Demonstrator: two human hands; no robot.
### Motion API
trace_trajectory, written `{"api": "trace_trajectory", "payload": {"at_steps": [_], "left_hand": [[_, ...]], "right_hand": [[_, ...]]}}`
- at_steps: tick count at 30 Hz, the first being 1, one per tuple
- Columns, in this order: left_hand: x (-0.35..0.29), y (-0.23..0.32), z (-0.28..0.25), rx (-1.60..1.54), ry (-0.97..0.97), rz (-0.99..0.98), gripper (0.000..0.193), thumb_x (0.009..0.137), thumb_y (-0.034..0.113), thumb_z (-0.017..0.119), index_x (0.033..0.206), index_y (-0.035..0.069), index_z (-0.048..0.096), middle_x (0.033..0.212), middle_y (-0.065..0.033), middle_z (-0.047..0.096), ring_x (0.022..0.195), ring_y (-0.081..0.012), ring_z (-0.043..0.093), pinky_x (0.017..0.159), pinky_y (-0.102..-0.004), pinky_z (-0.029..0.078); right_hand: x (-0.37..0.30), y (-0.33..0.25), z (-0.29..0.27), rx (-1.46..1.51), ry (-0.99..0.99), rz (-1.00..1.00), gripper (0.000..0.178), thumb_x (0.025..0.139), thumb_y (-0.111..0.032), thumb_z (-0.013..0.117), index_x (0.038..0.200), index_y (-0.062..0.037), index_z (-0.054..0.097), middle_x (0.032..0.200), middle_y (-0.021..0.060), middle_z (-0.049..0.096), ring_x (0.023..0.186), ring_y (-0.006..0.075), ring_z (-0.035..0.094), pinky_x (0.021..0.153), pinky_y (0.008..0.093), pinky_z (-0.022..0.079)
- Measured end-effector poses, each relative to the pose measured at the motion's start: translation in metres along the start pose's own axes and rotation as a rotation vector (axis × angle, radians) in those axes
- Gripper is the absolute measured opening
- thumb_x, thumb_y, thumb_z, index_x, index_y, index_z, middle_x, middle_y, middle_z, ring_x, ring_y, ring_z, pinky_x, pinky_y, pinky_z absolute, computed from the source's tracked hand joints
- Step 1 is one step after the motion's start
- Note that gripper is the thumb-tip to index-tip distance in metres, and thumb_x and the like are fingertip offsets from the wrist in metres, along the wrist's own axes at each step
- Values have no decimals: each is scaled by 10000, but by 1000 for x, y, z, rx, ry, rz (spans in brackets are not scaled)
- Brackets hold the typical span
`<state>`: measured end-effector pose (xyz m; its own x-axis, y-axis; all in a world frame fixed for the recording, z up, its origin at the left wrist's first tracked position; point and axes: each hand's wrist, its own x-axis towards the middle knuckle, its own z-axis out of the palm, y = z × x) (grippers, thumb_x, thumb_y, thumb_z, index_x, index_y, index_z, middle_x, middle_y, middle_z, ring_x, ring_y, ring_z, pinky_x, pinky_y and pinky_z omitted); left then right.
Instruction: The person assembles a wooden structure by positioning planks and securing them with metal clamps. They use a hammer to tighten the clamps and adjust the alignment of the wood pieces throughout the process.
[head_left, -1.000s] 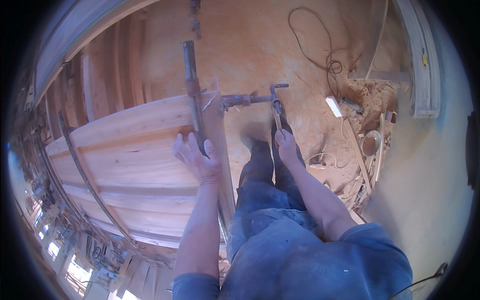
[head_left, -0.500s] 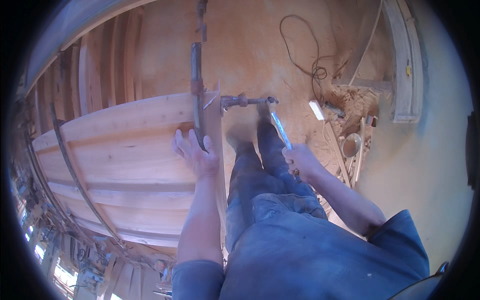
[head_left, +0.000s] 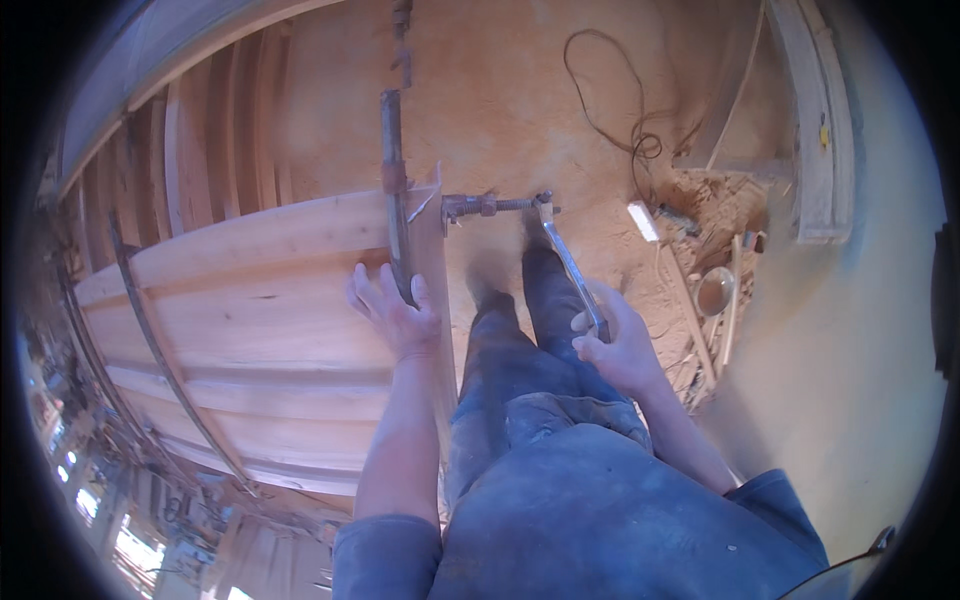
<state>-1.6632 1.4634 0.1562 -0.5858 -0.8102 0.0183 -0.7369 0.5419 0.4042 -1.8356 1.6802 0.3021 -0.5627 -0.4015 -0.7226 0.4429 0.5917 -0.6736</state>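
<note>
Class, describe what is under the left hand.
Around the left hand, the panel shows; a metal bar reaches between thumb and fingers. What the palm covers is hidden.

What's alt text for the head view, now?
A person's right hand grips a metal wrench set at the outer end of a clamp screw beside a slatted wooden panel. The left hand is at the near end of a metal bar over the panel; a dark cord lies on the dusty floor.

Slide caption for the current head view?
Left hand at a bar, right hand holding a metal tool to a screw.
</note>
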Motion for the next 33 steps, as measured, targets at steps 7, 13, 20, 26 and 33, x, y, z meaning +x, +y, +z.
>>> {"api": "trace_trajectory", "payload": {"at_steps": [7,13,20,26,33], "left_hand": [[4,9,2,30,-89,-36,587,886,229,712,1343,-91,532,1520,-302,324,1429,-508,258,1174,-611,263],[-2,6,6,-4,-108,-40,593,926,218,674,1390,-97,482,1557,-311,283,1451,-516,224,1184,-617,241],[-1,2,7,12,-81,10,580,963,268,621,1382,-105,471,1569,-321,276,1443,-527,234,1188,-635,218],[0,0,7,-16,-101,1,583,955,228,643,1405,-82,440,1574,-324,265,1440,-553,222,1177,-665,210],[1,-3,7,-10,-139,-19,576,943,232,670,1372,-96,472,1573,-326,254,1452,-566,201,1164,-662,240]], "right_hand": [[0,58,40,-7,614,-503,418,943,-24,648,1346,51,567,1161,118,658,851,124,638,761,256,516],[18,30,34,122,640,-714,249,1028,-119,575,1199,53,631,1029,110,682,901,169,648,792,298,526],[84,-118,5,116,660,-434,227,966,-79,624,1137,64,664,809,97,692,742,143,653,724,280,524],[202,-176,-17,-6,586,-498,184,875,-70,651,967,81,704,700,89,682,628,120,644,608,259,503],[356,-162,-24,-651,595,-420,70,744,-125,717,693,-79,731,755,156,721,655,297,692,592,443,540]]}}
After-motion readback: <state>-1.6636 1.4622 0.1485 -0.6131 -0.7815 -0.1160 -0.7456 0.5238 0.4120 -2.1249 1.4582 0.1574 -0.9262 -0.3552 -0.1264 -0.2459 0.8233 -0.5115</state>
